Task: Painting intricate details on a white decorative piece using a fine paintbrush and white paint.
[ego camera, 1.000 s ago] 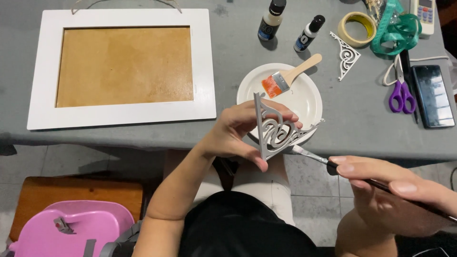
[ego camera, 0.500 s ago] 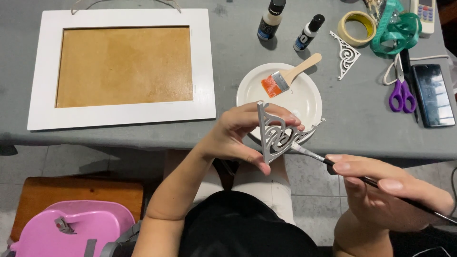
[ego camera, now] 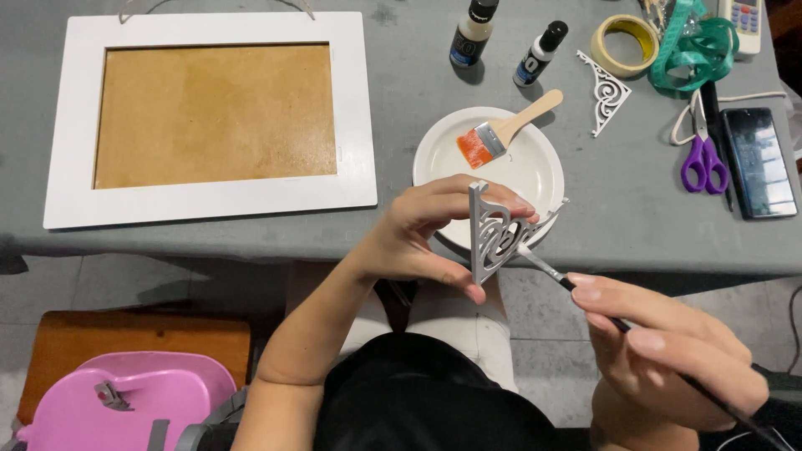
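Pink plastic seat [ego camera: 125, 401] and a brown wooden bench [ego camera: 134, 338] sit low left, below the table edge. On the grey table [ego camera: 401, 125], the far-left corner carries a white picture frame [ego camera: 209, 117] with a tan backing, lying flat. At the far edge, centre, stand two small paint bottles [ego camera: 474, 33], close together.

The left hand [ego camera: 426, 230], just past the table's near edge, is closed on a white scrollwork bracket [ego camera: 493, 234], thumb below and fingers over the top, holding it upright on edge. Compared with a second ago the bracket sits slightly higher and is turned a bit more edge-on, and the thin brush [ego camera: 543, 266] tip has slid in to touch the fretwork. That reads as paint going into the scrolls.

Behind the bracket, at the near edge, is a white plate [ego camera: 535, 167] with a flat orange-bristled brush [ego camera: 501, 134] lying in it. The right hand [ego camera: 668, 351] pinches the thin brush handle low right, off the table.

A second bracket [ego camera: 606, 88], masking tape roll [ego camera: 622, 38], green ribbon [ego camera: 693, 46], purple scissors [ego camera: 702, 150] and a dark phone [ego camera: 756, 163] crowd the right edge; nothing blocks the hands.
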